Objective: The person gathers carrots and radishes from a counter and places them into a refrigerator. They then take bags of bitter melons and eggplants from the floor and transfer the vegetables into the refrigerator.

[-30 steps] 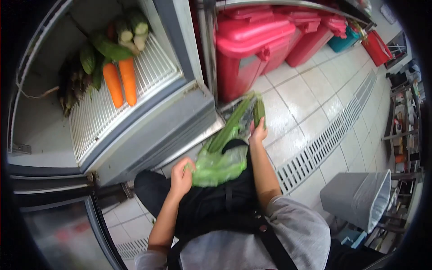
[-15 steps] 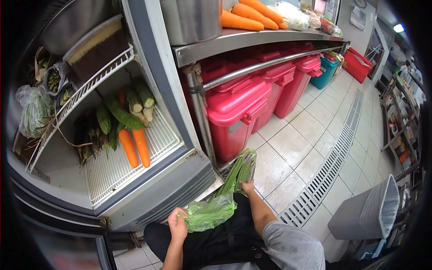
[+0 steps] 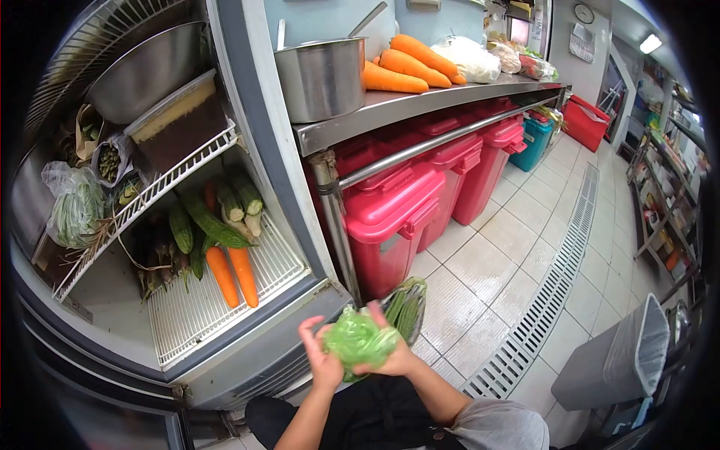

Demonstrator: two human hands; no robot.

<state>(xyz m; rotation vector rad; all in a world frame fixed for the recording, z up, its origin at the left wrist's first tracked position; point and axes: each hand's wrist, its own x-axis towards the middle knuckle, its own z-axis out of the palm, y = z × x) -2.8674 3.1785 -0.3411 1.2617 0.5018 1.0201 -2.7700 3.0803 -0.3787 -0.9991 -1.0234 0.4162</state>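
A crumpled light-green plastic bag [image 3: 361,337] is bunched up between my two hands, in front of the open fridge. My left hand [image 3: 322,358] cups its left side, thumb and fingers curved round it. From the right, my right hand [image 3: 396,355] presses against the bag, its fingers slightly blurred and partly hidden by the plastic. Just beyond that hand, long green vegetables in a clear bag [image 3: 408,306] stand low beside the pink bin. In the fridge, two carrots [image 3: 234,276] lie on the lower rack near bitter melons [image 3: 206,217].
The fridge's lower rack [image 3: 176,322] is at left, with a steel bowl on the shelf above. Pink bins [image 3: 394,202] stand under a steel counter [image 3: 322,135] bearing a pot and carrots. A grey waste bin [image 3: 600,367] stands at right, past the floor drain [image 3: 547,277].
Both hands have come together and up, gathering the stretched plastic bag into a bunch. My right hand has left the bagged green vegetables. The camera view has tilted up slightly.
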